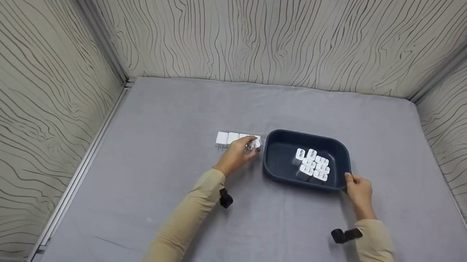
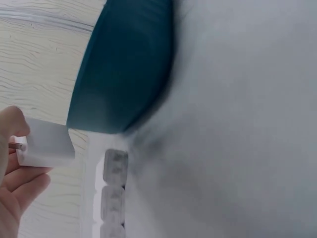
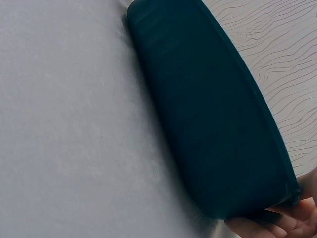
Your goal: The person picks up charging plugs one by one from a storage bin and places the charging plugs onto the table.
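My left hand [image 1: 232, 157] pinches a white plug-in charger [image 2: 48, 145] between thumb and fingers, held just left of the dark blue tub [image 1: 283, 178]. One metal prong shows beside the thumb in the left wrist view. Under and left of that hand stands a row of white chargers [image 1: 222, 138], side by side on the cloth, partly hidden by the fingers. With thumb and fingers my right hand [image 1: 360, 192] grips the tub at its near right corner. Inside the tub, several white chargers [image 1: 306, 170] sit clustered towards the right, printed ends up.
Grey cloth [image 1: 169, 119] covers the table. Wood-grain patterned panels [image 1: 247, 34] enclose the back and both sides, with a metal rail [image 1: 81, 170] along the left edge. A black wrist camera [image 1: 225, 198] is on the left sleeve, another [image 1: 345, 236] on the right.
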A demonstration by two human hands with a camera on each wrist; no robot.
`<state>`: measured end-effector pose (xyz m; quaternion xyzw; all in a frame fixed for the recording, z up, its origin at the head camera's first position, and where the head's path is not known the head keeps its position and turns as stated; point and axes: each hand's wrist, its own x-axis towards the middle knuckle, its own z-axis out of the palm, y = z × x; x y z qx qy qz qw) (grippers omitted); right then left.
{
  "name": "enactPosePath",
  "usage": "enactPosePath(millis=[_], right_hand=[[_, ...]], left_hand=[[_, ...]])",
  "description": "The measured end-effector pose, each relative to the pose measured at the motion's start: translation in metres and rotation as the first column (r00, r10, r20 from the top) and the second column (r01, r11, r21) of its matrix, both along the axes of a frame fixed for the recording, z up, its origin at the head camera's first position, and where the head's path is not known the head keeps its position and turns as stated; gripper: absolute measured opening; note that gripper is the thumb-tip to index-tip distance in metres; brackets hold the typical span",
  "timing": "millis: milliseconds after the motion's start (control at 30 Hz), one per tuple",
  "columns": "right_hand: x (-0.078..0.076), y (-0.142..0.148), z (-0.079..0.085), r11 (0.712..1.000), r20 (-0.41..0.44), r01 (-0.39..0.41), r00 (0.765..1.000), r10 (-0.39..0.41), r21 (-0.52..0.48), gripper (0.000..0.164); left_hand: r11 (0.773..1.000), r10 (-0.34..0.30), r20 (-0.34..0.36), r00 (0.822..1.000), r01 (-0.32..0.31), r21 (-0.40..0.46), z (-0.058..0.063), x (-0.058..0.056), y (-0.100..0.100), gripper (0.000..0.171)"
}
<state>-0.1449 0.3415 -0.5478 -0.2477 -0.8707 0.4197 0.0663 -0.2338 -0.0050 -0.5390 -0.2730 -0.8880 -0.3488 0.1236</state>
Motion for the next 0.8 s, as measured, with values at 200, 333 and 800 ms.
enactPosePath(millis=[200,333,800], right_hand=[[0.0,0.0,0.0,1.0,0.005,0.023,1.0,-0.022,-0.01,0.034],[0.0,0.0,-0.002,1.0,-0.005,0.01,1.0,-0.01,0.009,0.032],[0.0,0.0,-0.001,1.0,-0.005,0.005,1.0,-0.005,0.007,0.032]], left_hand=[[1.0,0.02,0.033,0.999,-0.02,0.004,-0.004,-0.001,-0.012,0.032],[0.999,0.037,0.031,0.999,-0.037,0.002,-0.006,-0.002,-0.019,0.032],[0.996,0.093,0.013,0.996,-0.093,-0.011,-0.009,-0.005,-0.034,0.03]])
